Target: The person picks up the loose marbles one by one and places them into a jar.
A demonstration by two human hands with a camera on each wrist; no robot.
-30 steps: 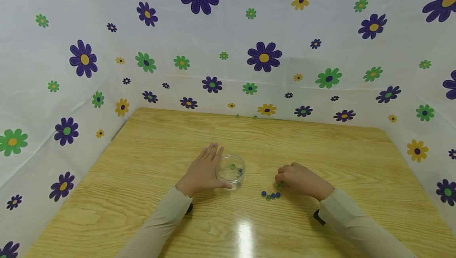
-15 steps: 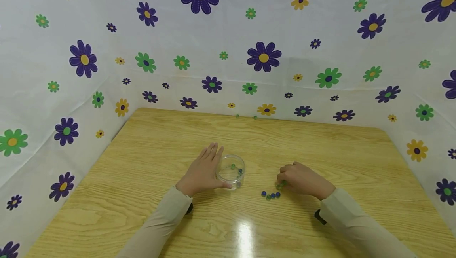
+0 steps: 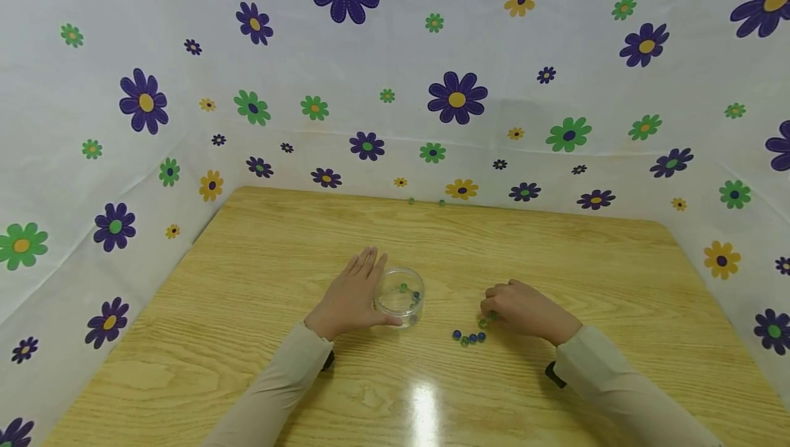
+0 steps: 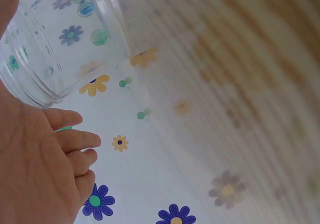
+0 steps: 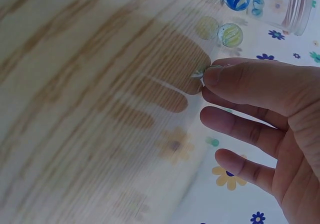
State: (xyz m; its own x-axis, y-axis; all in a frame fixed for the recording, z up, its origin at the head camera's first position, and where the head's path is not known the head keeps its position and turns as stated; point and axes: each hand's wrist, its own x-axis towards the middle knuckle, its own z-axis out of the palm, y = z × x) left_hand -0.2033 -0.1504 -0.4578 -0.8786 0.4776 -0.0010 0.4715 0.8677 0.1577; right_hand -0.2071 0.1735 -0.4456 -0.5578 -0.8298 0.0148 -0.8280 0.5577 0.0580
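Observation:
In the head view my left hand (image 3: 348, 299) holds a clear round jar (image 3: 400, 311), thumb at its near side and the long fingers stretched along its left. Several green and blue glass marbles (image 4: 99, 37) lie inside the jar. Its rim shows close to the palm in the left wrist view. My right hand (image 3: 524, 310), right of the jar, pinches a marble (image 5: 199, 74) between thumb and forefinger, low over the table. Most of that marble is hidden by the fingertips. Just beyond it is a yellow-green marble (image 5: 230, 35).
Between jar and right hand lies a short row of marbles, including a blue marble (image 3: 457, 334) and a green marble (image 3: 465, 341). Two green marbles, one a far marble (image 3: 411, 201), sit at the wooden table's (image 3: 296, 227) back edge, against the flowered cloth (image 3: 395, 56).
Over the last second my right hand has shifted slightly right, and the yellow-green marble beside its fingertips shows more plainly. My left hand and the jar have stayed in place.

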